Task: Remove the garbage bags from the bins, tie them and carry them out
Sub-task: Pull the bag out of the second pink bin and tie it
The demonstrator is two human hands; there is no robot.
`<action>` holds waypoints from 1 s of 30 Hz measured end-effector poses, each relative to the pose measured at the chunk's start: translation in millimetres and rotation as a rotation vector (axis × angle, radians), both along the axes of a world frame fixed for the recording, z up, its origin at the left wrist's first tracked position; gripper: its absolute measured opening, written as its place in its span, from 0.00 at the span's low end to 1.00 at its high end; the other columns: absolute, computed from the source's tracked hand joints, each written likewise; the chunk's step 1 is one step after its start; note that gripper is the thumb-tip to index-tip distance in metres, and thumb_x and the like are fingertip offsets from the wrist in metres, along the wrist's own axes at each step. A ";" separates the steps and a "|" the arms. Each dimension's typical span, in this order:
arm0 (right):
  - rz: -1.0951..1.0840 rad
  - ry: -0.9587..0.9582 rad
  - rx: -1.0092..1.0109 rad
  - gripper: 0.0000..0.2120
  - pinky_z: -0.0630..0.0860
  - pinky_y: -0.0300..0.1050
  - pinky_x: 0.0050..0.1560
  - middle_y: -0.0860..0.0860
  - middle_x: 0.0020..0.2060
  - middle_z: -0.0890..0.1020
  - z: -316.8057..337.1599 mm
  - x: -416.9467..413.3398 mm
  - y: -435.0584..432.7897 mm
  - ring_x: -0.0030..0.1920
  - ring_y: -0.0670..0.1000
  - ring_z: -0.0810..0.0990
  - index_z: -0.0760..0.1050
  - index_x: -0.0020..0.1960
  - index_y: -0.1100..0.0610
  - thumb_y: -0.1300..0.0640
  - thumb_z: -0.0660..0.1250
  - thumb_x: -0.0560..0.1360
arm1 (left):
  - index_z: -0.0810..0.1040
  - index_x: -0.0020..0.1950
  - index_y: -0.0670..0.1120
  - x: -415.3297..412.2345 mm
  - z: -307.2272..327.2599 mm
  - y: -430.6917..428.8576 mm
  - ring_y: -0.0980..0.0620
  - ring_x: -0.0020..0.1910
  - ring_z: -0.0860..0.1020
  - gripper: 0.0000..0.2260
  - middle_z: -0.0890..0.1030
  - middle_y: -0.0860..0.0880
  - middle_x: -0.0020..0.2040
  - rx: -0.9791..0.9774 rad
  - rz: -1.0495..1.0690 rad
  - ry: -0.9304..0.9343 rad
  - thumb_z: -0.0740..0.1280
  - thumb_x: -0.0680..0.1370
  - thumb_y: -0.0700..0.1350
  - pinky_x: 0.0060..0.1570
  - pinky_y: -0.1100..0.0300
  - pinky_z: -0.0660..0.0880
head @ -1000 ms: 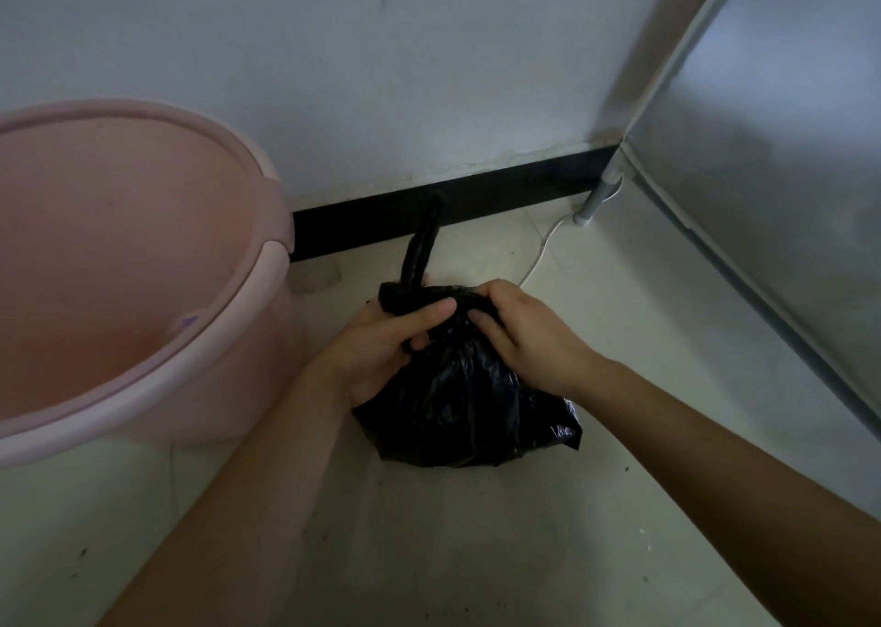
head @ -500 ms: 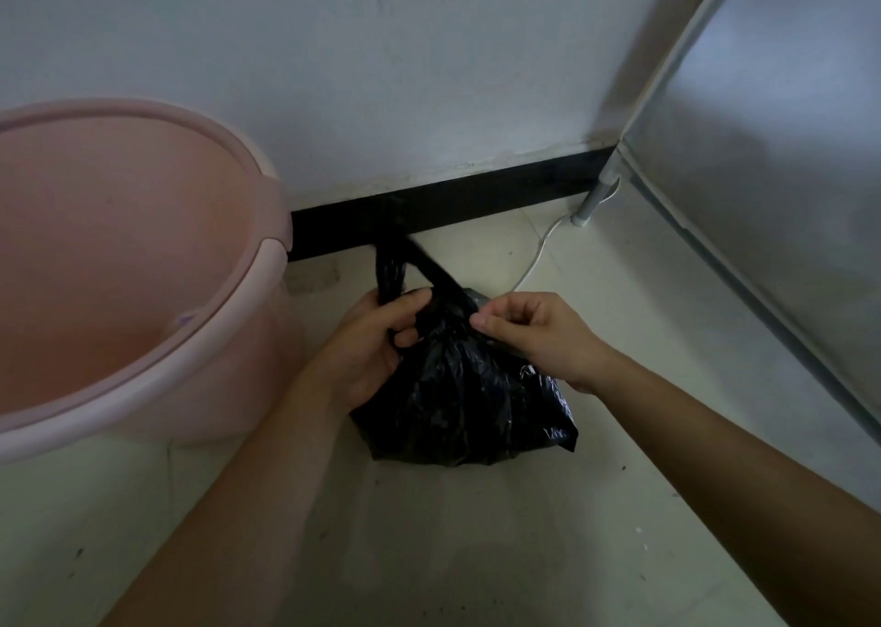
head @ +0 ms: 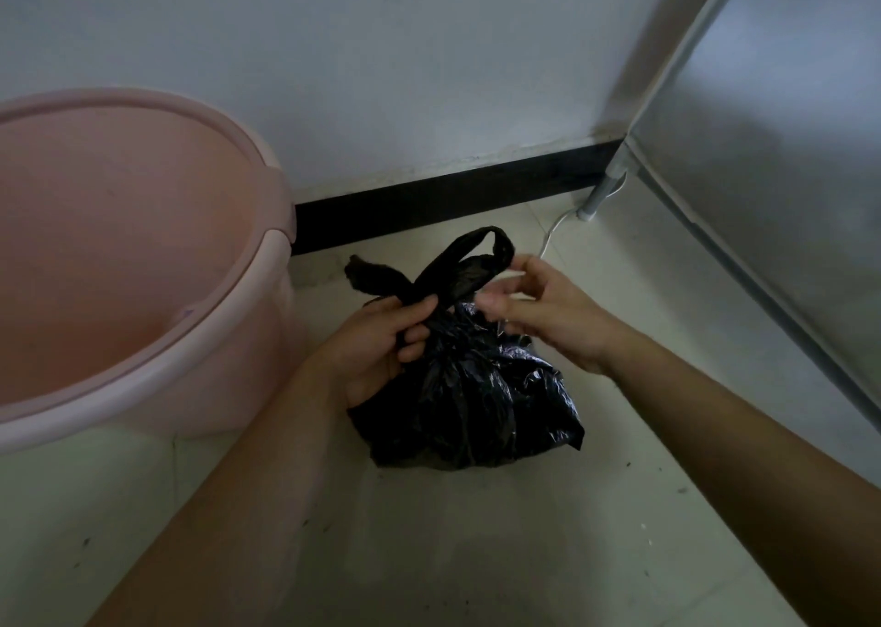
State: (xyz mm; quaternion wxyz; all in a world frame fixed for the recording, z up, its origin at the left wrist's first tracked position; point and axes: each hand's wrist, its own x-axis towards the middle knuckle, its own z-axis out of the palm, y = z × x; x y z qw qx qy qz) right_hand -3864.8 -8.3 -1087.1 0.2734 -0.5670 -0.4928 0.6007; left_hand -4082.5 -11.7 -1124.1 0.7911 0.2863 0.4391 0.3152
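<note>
A small black garbage bag (head: 472, 402) sits on the pale floor tiles, full and gathered at the top. Its two handle strips cross above the neck: one points left, the other (head: 469, 262) loops up to the right. My left hand (head: 381, 345) grips the gathered neck where the strips cross. My right hand (head: 543, 307) pinches the end of the looped strip between thumb and fingertips. The pink bin (head: 128, 269) stands at the left with no bag in it.
A white wall with a black skirting board (head: 453, 197) runs behind the bag. A grey metal cabinet (head: 772, 159) stands at the right on a white leg (head: 596, 197), with a white cable (head: 553, 231) on the floor beside it.
The handle strips stood upright a second ago; now they are crossed and spread. My right hand has left the bag's top and moved right, pulling one strip out into a loop.
</note>
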 end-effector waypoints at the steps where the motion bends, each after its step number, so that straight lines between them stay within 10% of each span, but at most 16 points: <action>1: -0.023 0.050 0.011 0.37 0.76 0.43 0.49 0.51 0.53 0.82 4.7 1.2 2.6 0.48 0.47 0.83 0.70 0.68 0.48 0.44 0.80 0.63 | 0.76 0.47 0.45 0.8 1.3 0.0 0.57 0.25 0.62 0.06 0.65 0.52 0.30 0.001 -0.018 0.003 0.65 0.81 0.46 0.29 0.64 0.59; 9: -0.159 0.105 0.223 0.07 0.75 0.36 0.39 0.48 0.41 0.86 28.4 -14.3 13.6 0.40 0.42 0.81 0.83 0.53 0.54 0.55 0.68 0.79 | 0.77 0.35 0.47 5.1 6.1 -1.7 0.54 0.28 0.68 0.18 0.71 0.50 0.31 0.069 -0.087 0.032 0.68 0.76 0.59 0.34 0.61 0.68; 17: -0.288 0.403 0.133 0.10 0.81 0.35 0.40 0.52 0.42 0.87 50.3 -1.6 17.5 0.41 0.45 0.85 0.83 0.52 0.58 0.59 0.72 0.71 | 0.79 0.60 0.51 2.7 1.0 -5.1 0.52 0.44 0.85 0.15 0.86 0.45 0.50 -0.049 0.074 -0.373 0.55 0.83 0.52 0.44 0.60 0.81; 24: -0.215 0.661 0.020 0.10 0.82 0.37 0.41 0.53 0.37 0.82 47.9 7.0 11.0 0.37 0.45 0.82 0.82 0.54 0.59 0.62 0.67 0.74 | 0.73 0.36 0.49 5.8 6.7 3.6 0.48 0.53 0.84 0.20 0.84 0.39 0.56 -0.150 0.171 -0.460 0.53 0.84 0.52 0.56 0.53 0.80; 30: -0.016 0.268 0.013 0.11 0.70 0.34 0.28 0.49 0.27 0.69 32.7 7.3 3.9 0.26 0.44 0.67 0.78 0.59 0.56 0.57 0.59 0.83 | 0.79 0.30 0.47 5.9 8.2 1.3 0.49 0.47 0.85 0.21 0.86 0.43 0.47 -0.104 0.177 -0.319 0.58 0.81 0.49 0.54 0.52 0.77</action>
